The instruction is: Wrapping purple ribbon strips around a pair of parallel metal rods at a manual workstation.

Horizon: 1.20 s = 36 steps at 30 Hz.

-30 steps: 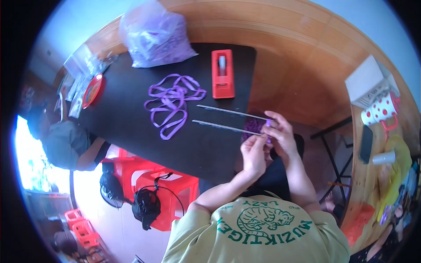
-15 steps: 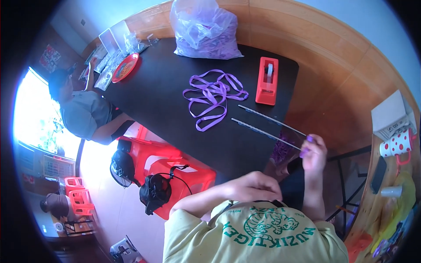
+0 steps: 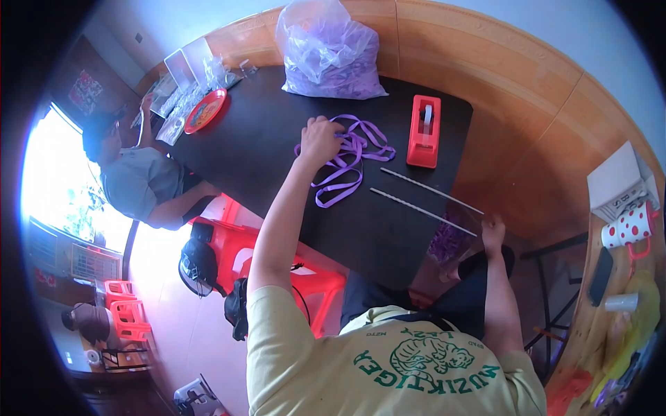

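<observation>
A long flat purple ribbon (image 3: 336,197) lies in loose tangled loops on the dark table (image 3: 277,194). My left hand (image 3: 320,141) reaches across the table onto these loops, its fingers bent and closed at the upper left of the tangle. Two thin silvery twisted rods (image 3: 424,213) run side by side over the table's right part and past its edge. At their near ends is my right hand (image 3: 494,232), closed in a fist. What it holds is hidden.
A clear plastic bag (image 3: 333,62) full of purple pieces stands at the back. Nearby are a red tape dispenser (image 3: 424,132) and a red plate (image 3: 206,111). A person (image 3: 139,173) sits at the left. Red plastic chairs (image 3: 236,243) bear black bags. A spotted mug (image 3: 628,225) stands at right.
My left hand has moved from in front of my body out to the purple ribbon. My right hand has closed; the purple bits seen at its fingers earlier no longer show.
</observation>
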Available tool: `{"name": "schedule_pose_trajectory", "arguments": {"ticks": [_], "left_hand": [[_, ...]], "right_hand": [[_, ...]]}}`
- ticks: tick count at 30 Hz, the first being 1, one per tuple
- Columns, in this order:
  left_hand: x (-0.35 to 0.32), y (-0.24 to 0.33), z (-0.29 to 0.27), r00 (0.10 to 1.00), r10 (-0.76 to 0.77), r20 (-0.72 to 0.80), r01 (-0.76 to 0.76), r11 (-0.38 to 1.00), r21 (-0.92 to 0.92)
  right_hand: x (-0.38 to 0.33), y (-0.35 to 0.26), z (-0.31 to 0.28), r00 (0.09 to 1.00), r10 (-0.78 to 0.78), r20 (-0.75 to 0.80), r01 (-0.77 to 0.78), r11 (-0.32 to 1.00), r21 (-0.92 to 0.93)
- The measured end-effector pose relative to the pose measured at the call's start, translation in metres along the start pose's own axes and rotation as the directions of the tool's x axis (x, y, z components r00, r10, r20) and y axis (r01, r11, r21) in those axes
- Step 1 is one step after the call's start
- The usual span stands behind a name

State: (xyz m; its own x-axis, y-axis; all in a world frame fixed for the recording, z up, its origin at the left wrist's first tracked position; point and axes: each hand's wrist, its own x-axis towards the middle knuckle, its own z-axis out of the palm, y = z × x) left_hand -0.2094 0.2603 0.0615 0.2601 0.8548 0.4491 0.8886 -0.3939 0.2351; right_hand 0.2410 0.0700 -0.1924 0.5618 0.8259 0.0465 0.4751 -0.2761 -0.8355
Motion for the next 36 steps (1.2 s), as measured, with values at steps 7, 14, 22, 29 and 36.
{"name": "schedule_pose_trajectory", "arguments": {"ticks": [7, 14, 22, 29, 36], "left_hand": [[0.021, -0.008, -0.019, 0.975, 0.119, -0.186, -0.149, 0.977, -0.154], [0.058, 0.072, -0.134, 0.984, 0.001, -0.179, -0.117, 0.758, -0.642], [0.051, 0.135, -0.163, 0.868, 0.429, -0.251, -0.491, 0.818, -0.3], [0.052, 0.133, -0.157, 0.948, 0.316, -0.039, -0.254, 0.676, -0.692], [-0.012, 0.238, -0.19, 0.869, 0.491, -0.062, -0.308, 0.44, -0.843]], "right_hand": [[-0.034, -0.161, -0.095, 0.944, -0.253, -0.212, 0.311, 0.895, 0.318], [-0.089, -0.313, -0.124, 0.644, -0.743, -0.182, 0.765, 0.623, 0.163], [-0.097, -0.364, -0.11, 0.561, -0.819, -0.119, 0.812, 0.517, 0.27], [-0.092, -0.375, -0.114, 0.595, -0.804, -0.005, 0.754, 0.556, 0.35], [-0.092, -0.403, -0.121, 0.553, -0.799, -0.236, 0.735, 0.335, 0.59]]}}
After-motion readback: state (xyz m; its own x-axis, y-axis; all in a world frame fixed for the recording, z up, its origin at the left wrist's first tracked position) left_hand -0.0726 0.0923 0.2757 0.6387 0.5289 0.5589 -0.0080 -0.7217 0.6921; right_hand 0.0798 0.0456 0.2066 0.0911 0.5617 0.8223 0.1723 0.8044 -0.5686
